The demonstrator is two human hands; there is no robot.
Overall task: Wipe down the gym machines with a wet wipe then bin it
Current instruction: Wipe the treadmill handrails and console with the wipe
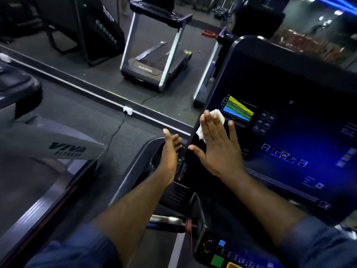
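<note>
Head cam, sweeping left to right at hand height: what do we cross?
Grey VIVA-branded machine arm → white socket box → left hand → right hand, flat on the wet wipe → lit OK control on the console screen.

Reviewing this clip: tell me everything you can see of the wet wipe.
The wet wipe is a small white sheet, thin and crumpled. It lies against the left edge of the console's dark screen, pressed there by the straight fingers of the right hand. The fingers hide most of it; one corner shows above the fingertips, another beside the hand's left side.
</note>
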